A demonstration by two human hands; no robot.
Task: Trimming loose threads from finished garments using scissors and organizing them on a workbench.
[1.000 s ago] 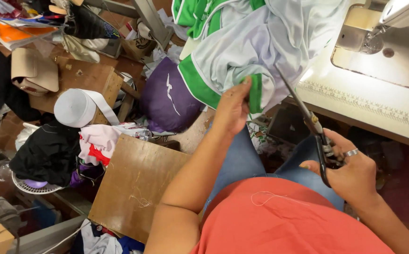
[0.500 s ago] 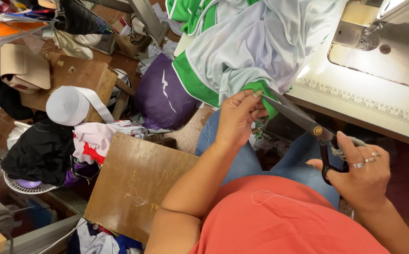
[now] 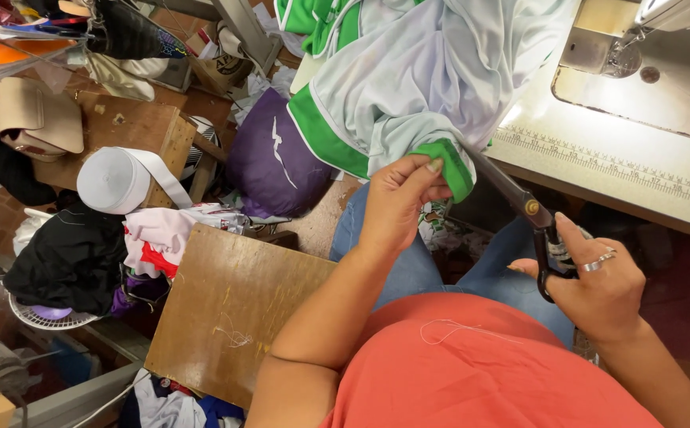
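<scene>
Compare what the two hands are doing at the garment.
The left hand pinches the green band of the pale garment between thumb and fingers; the right hand grips the scissors by their dark handles. The left is bare, the right wears rings. The left sits higher, at the cloth; the right lower, off it. Both work at the same green edge.

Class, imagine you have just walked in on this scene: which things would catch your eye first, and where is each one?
At the centre, the left hand pinches the bright green hem of a pale garment that spills off the sewing table at upper right. The right hand holds black-handled scissors, their blades reaching up to that hem. At far left, a white roll of tape sits by a cluttered wooden bench.
</scene>
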